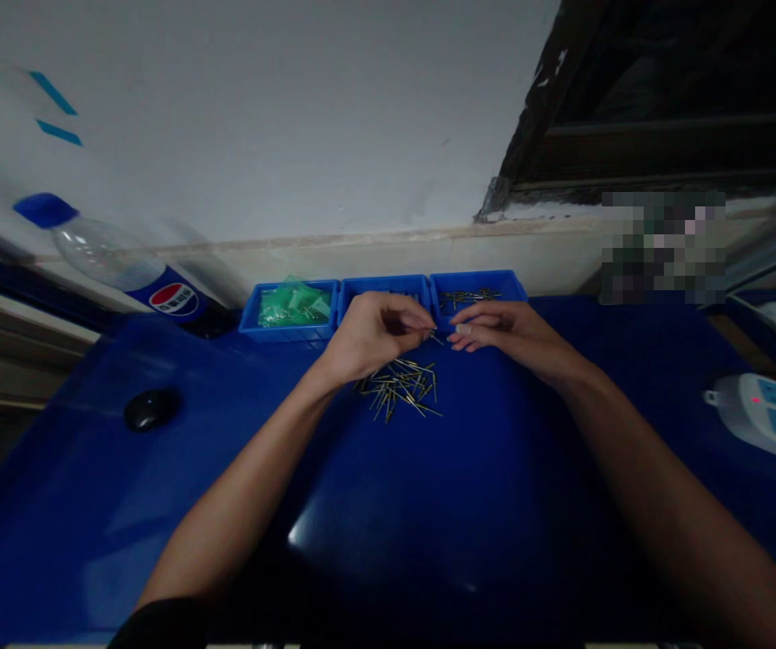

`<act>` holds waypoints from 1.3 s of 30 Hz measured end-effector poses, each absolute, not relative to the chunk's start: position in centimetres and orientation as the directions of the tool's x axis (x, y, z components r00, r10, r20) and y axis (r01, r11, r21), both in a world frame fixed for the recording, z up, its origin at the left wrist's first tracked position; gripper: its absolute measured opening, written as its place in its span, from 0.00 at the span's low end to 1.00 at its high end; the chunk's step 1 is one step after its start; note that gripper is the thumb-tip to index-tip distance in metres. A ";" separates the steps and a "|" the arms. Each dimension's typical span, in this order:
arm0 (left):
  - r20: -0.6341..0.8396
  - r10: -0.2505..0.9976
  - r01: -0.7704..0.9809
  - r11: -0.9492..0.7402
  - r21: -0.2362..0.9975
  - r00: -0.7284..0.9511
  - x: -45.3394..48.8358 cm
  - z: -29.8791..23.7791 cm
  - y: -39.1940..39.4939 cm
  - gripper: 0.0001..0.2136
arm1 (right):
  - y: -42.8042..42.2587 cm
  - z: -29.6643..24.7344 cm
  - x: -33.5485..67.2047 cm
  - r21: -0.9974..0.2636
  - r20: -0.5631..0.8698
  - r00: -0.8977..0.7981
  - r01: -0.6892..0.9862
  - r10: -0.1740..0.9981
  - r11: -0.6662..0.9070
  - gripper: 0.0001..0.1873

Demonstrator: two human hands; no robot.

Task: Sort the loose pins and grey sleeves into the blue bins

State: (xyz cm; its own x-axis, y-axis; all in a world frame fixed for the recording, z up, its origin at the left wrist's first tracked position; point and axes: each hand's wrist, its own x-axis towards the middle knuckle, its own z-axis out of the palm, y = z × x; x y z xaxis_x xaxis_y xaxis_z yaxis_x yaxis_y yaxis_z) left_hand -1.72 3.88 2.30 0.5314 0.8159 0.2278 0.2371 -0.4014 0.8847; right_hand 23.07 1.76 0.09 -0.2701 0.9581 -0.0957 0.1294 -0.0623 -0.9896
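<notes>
My left hand (374, 333) is curled over the blue table, its fingertips pinched on a thin metal pin (433, 337). My right hand (499, 330) lies close beside it, fingers pressed together near the same pin; what it holds, if anything, is too small to see. Just below both hands lies a loose pile of several small metal pins (401, 386). Behind the hands stand three blue bins in a row: the left bin (289, 306) holds green plastic bags, the middle bin (388, 287) is mostly hidden by my left hand, the right bin (479, 290) holds more pins.
A Pepsi bottle (123, 266) lies tilted at the back left. A black mouse (150, 408) sits on the blue table (394, 523) to the left. A white power strip (766, 415) with a red light lies at the right edge. A white wall rises behind the bins.
</notes>
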 end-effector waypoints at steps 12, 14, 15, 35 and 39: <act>0.235 0.840 0.205 -0.373 0.905 0.489 -1.6 2.5 3.8 0.04 | 1.6 -0.4 22.3 -0.993 -0.118 -0.253 0.054 0.960 -0.108 0.12; 0.237 0.840 0.213 -0.379 0.901 0.488 -1.4 2.5 3.7 0.03 | 1.5 -0.3 22.2 -0.993 -0.120 -0.262 0.032 0.958 -0.115 0.12; 0.237 0.839 0.218 -0.381 0.898 0.490 -1.4 2.4 3.7 0.03 | 1.4 -0.2 22.1 -0.993 -0.116 -0.269 0.019 0.956 -0.115 0.11; -0.092 0.685 0.634 -0.603 0.484 0.723 -1.3 0.3 3.6 0.13 | 2.3 -0.1 23.3 -0.998 -0.014 0.066 0.060 0.998 -0.018 0.12; -0.078 0.702 0.641 -0.593 0.487 0.708 -1.5 0.3 3.7 0.15 | 2.2 -0.1 23.1 -0.997 -0.035 0.029 0.069 0.999 -0.037 0.13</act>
